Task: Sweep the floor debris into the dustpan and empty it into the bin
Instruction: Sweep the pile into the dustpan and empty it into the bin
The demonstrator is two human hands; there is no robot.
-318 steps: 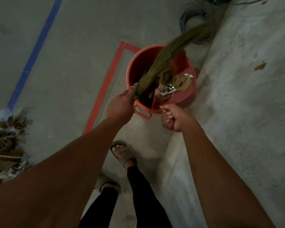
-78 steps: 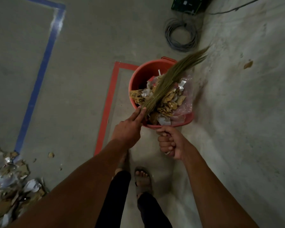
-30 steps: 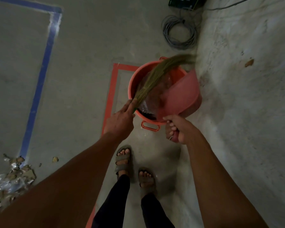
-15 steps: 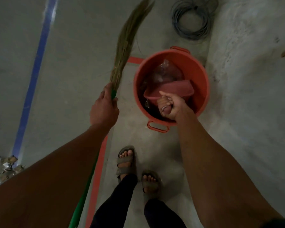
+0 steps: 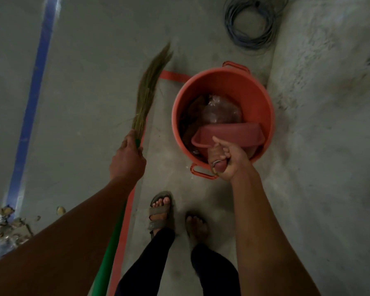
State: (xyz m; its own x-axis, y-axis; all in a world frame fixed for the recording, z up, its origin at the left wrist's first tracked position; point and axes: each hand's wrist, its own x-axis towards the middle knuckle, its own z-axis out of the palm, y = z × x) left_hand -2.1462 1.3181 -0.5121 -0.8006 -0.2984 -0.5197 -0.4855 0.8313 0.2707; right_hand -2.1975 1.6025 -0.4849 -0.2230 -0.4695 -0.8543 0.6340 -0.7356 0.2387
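Now I hold the pink plastic dustpan [image 5: 229,134] down inside the round orange plastic bin [image 5: 263,107], with its open mouth tipped toward the bottom. I hold it that way so whatever is in it can slide out and land in the bin, not on the floor. My right hand [image 5: 228,160] has its grip closed tight around the dustpan's handle, and there is a ring on one finger.

My left hand [image 5: 126,160] has its grip wrapped around the long broom with the green stick and dry grass bristles [image 5: 146,90]. I keep the broom off to the left side, well apart from the bin, with the bristles pointing away from me. I think I hold it out there so it does not get in the way of the tipping.

Inside the bin I can see brown scraps and a crinkly clear plastic bag [image 5: 221,111]. It is dark in there, so I cannot tell if the dustpan is empty yet.

More mess is not swept up. A pile of dry leaves and paper bits [image 5: 2,226] lies on the grey concrete floor [image 5: 90,60] far to my left, near the blue tape line [image 5: 33,99]. So I think the job is only partly done.
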